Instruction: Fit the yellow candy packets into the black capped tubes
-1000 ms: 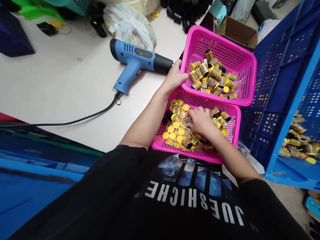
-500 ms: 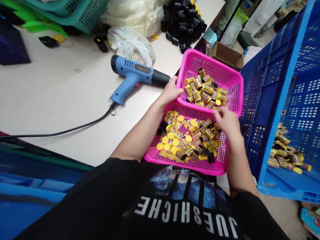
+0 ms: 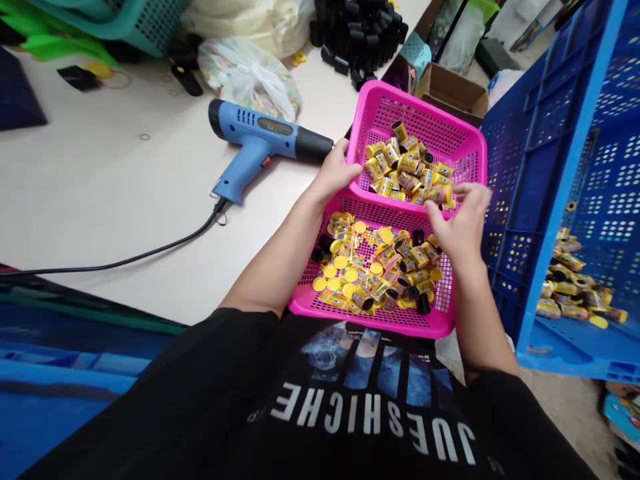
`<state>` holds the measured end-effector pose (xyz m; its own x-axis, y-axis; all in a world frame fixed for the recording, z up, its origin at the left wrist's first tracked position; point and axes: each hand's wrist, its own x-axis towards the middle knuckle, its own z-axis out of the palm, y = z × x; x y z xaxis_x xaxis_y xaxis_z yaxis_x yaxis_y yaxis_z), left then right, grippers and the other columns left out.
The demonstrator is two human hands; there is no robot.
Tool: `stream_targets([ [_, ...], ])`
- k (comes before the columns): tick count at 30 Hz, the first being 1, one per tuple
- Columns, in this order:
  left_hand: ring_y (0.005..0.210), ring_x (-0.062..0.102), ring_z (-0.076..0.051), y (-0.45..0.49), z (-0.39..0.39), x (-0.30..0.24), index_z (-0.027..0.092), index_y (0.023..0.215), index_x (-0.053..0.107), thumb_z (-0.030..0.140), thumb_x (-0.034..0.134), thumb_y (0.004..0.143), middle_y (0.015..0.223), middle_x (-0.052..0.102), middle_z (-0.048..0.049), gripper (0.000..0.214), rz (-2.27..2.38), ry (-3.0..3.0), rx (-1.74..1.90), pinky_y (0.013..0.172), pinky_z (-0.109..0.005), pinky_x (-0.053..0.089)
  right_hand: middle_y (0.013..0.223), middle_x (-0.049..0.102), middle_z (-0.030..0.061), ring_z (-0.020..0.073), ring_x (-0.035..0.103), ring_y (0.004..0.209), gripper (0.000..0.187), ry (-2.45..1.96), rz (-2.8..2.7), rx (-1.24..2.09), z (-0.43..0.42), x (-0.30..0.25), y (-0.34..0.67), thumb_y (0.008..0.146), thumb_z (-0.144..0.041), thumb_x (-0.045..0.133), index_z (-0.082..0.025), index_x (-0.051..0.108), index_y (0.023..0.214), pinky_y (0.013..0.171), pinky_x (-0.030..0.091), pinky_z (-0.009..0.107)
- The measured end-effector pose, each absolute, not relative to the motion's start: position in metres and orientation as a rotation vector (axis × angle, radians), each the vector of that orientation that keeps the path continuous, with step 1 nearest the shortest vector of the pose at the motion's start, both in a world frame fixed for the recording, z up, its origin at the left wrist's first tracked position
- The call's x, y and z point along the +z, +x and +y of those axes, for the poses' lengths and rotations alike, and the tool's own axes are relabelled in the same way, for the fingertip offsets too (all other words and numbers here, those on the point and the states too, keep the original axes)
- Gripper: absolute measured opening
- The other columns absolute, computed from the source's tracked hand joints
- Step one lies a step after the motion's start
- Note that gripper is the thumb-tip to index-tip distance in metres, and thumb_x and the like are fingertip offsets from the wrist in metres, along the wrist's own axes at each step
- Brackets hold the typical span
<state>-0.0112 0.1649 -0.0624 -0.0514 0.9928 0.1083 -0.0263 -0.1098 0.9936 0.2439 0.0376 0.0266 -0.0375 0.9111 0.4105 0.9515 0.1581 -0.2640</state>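
My left hand point(image 3: 339, 172) is closed on the left rim of the upper pink basket point(image 3: 474, 127), which holds a pile of small yellow-labelled canisters point(image 3: 393, 157). My right hand point(image 3: 464, 223) pinches one yellow canister point(image 3: 439, 194) between thumb and fingers, over the front right corner of that basket. Nearer my body, the lower pink basket point(image 3: 380, 325) contains more canisters, yellow round caps point(image 3: 350, 274), black canisters and tiny coloured beads. The upper basket overlaps its far edge.
A blue heat gun point(image 3: 250, 139) lies on the white table, its black cord running left. To the right stands a blue crate point(image 3: 530, 167) with more canisters inside. Black canisters point(image 3: 357, 33), a knotted bag point(image 3: 250, 77) and a cardboard box point(image 3: 453, 93) are farther back.
My right hand has risen from the lower basket's far right corner toward the upper basket, and a yellow canister now shows in its fingers. My left hand stays on the rim.
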Motion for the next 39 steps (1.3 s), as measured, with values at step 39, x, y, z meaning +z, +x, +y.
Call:
stream_targets([
  [39,0.112,0.067,-0.032,-0.013,0.177,-0.077,0.017,0.094,0.055,-0.007,0.060,0.062,0.087,0.056,-0.0007,0.040,1.217,1.367,1.317,0.106,-0.057,0.052,0.107,0.073,0.0178,0.0351,0.063,0.106,0.038,-2.228,-1.975,0.084,0.004,-0.013,0.277,0.096,-0.045,0.054,-0.017,0.063,0.120,0.097,0.043,0.053],
])
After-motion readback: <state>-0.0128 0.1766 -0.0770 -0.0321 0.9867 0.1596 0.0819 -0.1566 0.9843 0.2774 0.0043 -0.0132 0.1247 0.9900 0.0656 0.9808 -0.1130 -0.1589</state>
